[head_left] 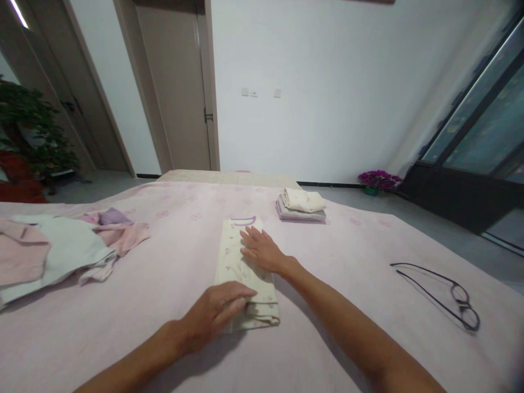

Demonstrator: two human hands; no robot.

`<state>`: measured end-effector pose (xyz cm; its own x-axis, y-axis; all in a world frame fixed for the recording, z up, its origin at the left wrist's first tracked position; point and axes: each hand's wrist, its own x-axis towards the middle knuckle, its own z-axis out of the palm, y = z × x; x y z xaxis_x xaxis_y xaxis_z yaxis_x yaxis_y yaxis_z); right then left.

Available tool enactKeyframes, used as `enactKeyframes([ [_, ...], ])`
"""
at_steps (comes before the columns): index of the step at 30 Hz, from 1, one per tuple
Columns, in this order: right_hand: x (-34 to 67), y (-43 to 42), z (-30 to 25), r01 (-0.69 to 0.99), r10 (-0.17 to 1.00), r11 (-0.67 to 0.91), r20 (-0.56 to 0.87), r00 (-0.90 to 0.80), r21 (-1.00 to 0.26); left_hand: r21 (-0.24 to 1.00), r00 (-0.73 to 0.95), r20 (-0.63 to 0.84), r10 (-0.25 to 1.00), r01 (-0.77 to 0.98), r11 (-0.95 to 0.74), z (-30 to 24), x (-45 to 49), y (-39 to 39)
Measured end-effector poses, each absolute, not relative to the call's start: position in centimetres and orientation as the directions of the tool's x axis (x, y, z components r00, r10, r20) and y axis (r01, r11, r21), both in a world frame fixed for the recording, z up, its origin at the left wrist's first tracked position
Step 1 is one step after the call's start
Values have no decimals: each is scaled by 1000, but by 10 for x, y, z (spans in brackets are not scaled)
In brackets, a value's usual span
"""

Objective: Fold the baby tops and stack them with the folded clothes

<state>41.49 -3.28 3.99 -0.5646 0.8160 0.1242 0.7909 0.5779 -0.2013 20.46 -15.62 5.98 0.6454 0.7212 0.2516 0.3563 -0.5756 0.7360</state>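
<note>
The folded cream garment (pixel 231 256) lies on the bed (pixel 335 256), left hand (pixel 216 312) and right hand (pixel 262 249) flat on it, neither grip closed; likely soft, light, floppy, best pinched at its corners

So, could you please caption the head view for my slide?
Left hand and right hand press a folded cream garment onto the pink bedsheet, glasses lying nearby.

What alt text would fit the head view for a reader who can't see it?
Two bare hands rest on a folded cream garment on a pink bed: left hand at its near end, right hand farther up. A folded stack lies beyond, loose clothes at left, glasses at right.
</note>
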Motion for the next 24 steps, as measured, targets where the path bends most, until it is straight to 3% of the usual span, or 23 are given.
enactKeyframes([
  [3, 413, -69, 37, 734, 760, 649, 118, -639, -202, 712, 434, 275, 858, 508, -485, 48, 184, -141],
  [5, 414, -88, 35, 725, 752, 658, 114, -650, -204, 681, 403, 270, 874, 562, -470, 42, 172, -133],
  [13, 436, -137, 36, 655, 702, 698, 95, -706, -291, 613, 631, 201, 750, 516, -598, 42, 146, -129],
  [16, 446, -155, 42, 631, 696, 709, 165, -699, -316, 593, 641, 207, 739, 519, -615, 43, 144, -132],
  [19, 447, -172, 49, 657, 703, 711, 235, -671, -251, 578, 623, 219, 751, 538, -614, 42, 146, -134],
  [24, 437, -187, 51, 718, 700, 696, 240, -673, -17, 560, 609, 239, 756, 550, -620, 38, 148, -134],
])
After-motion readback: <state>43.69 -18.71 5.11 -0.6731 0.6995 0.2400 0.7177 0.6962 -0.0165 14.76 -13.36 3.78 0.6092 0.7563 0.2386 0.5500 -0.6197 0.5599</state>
